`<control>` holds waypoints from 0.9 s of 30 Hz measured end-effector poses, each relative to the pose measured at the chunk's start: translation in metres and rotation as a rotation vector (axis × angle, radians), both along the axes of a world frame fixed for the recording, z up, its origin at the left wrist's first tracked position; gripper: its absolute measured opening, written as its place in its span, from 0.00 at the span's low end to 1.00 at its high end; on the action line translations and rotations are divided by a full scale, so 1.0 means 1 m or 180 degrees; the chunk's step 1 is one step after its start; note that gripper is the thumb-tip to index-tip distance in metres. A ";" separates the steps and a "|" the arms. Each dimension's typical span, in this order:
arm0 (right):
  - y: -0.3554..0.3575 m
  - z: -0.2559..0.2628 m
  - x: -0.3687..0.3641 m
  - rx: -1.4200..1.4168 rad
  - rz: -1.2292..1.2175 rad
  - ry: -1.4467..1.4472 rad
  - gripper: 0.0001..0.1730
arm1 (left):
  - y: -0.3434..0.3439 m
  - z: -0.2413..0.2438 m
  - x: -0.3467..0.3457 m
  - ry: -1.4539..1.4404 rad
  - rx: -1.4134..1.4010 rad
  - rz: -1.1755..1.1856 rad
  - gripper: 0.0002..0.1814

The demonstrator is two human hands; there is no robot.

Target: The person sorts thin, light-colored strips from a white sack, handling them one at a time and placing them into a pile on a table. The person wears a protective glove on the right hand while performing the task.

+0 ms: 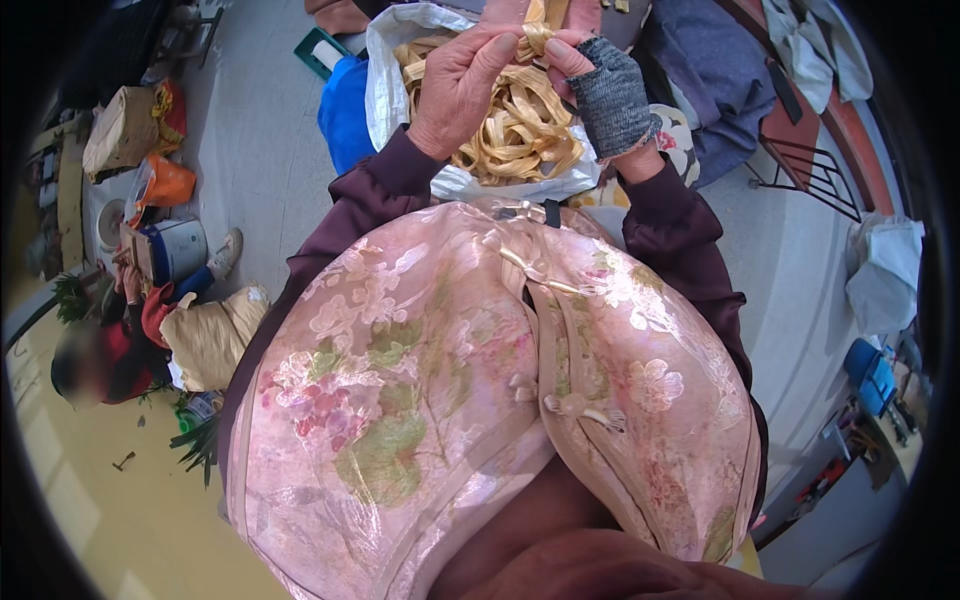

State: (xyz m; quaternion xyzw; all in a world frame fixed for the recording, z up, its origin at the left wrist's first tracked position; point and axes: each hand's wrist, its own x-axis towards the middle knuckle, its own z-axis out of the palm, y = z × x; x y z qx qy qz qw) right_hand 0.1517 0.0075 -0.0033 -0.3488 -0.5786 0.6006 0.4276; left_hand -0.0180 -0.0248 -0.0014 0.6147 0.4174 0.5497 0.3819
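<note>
Between my two hands, at the top of the head view, is a flat braid of straw-coloured strips [535, 39]. My left hand [469, 86], bare, pinches the braid's left edge between thumb and fingers. On the other side my right hand [607, 86], in a grey fingerless knit glove, grips its right edge with thumb and forefinger. Loose strip ends run up from the folded part, over a pink surface. Below the hands, a white woven plastic sack [386, 82] stands with its mouth wide, and loops of long pale braid [517, 139] lie heaped in it.
Left of the sack are a blue cloth-like thing [346, 109] and a green tray [319, 52]. A dark metal rack [814, 169] stands at right, near a white bag [885, 274]. Another person [112, 360] sits at far left beside a bucket [176, 247] and an orange container [166, 181].
</note>
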 end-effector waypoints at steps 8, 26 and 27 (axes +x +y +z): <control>0.014 -0.016 0.017 -0.1671 0.0800 0.1562 0.23 | 0.013 0.002 0.000 -0.0510 -0.0334 -0.0088 0.06; -0.008 -0.014 -0.001 -0.0783 0.0580 -0.0583 0.14 | -0.007 -0.004 -0.005 0.2703 0.0426 -0.0248 0.14; -0.009 -0.013 0.000 -0.1008 0.0666 -0.0711 0.16 | -0.006 -0.008 -0.006 0.2807 0.0502 -0.0179 0.14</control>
